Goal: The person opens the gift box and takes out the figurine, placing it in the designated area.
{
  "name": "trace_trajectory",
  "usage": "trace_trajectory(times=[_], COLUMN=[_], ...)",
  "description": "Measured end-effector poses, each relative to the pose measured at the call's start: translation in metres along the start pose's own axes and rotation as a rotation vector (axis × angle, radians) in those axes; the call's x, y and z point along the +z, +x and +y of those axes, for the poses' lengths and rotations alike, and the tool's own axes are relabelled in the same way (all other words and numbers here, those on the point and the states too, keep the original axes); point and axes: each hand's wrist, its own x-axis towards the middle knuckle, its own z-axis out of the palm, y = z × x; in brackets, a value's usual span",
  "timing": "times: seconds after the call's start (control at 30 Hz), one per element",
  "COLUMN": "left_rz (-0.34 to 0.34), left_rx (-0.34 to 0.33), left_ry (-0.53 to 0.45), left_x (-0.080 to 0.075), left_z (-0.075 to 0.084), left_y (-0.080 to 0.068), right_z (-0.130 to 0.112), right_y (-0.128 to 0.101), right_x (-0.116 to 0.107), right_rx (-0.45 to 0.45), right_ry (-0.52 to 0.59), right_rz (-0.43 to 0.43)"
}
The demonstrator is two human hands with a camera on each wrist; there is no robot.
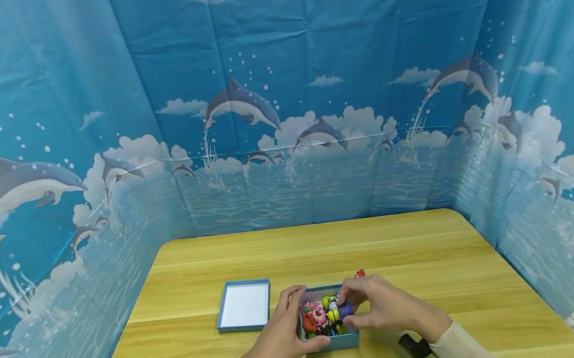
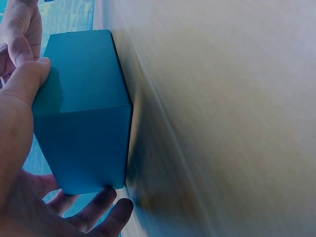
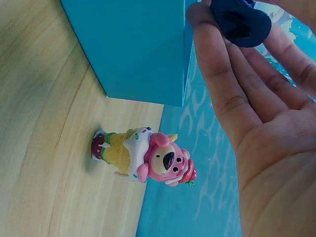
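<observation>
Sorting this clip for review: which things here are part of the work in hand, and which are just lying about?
In hand:
- blue box, steadied by left hand
- purple figure, pinched by right hand
- other figures in box

Lying about:
- box lid
- pink bear figure standing on the table

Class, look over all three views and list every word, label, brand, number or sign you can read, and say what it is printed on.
There is no readable text in any view.
The blue box shows plain sides.
Its lid shows a blank white inside.
The figurine on the table has painted features only, no lettering.
The dolphin backdrop carries pictures, not words.
The toys in the box, under the hands, are too small to check for marks.
</observation>
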Motion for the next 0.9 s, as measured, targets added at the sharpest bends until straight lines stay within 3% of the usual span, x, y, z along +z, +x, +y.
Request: trace_trajectory(times=[0.53,0.9], left_rz=[0.002,0.012], left_rx=[-0.009,-0.002], left_ry=[0.007,0.013], left_x=[0.0018,0.0039], left_z=[-0.0015,-0.0027], left_y=[0.0008,0.0008], right_z=[0.0027,0.0004], right_y=[-0.0045,-0.004], right_x=[0.004,0.0063], right_rx=[-0.112,-0.012], right_ry=[-0.158,-0.035], right_rz=[0.089,0.069])
